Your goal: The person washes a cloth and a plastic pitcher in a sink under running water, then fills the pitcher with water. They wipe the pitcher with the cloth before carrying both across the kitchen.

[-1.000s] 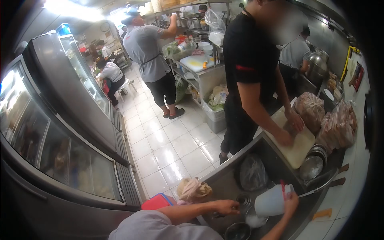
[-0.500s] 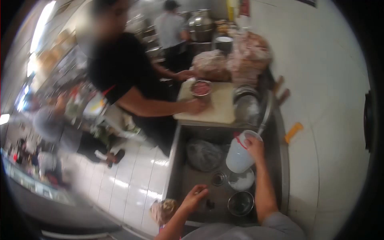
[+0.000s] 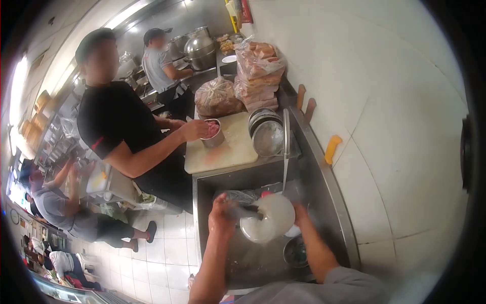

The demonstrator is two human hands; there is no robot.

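Observation:
Over the metal sink (image 3: 339,218), my right hand (image 3: 302,217) holds a whitish plastic container (image 3: 276,218), tilted with its round end toward me. My left hand (image 3: 223,215) is closed around a dark, blurred object (image 3: 245,210) that reaches to the container; what it is I cannot make out. Water from the faucet (image 3: 286,137) runs down behind the container. Below my right hand a metal bowl (image 3: 295,252) sits in the sink. Part of a clear plastic bag (image 3: 238,195) shows behind my left hand.
Beyond the sink, a co-worker in black (image 3: 116,121) touches a metal cup of red meat (image 3: 212,133) on a cutting board (image 3: 238,147). Stacked bowls (image 3: 267,137), bagged food (image 3: 260,76) and a yellow handle (image 3: 332,149) are nearby. Other people stand farther back.
The container has moved left and tipped over. My left hand has risen to it and now grips the dark object. The view has shifted, and the co-worker's hand has moved to the meat cup.

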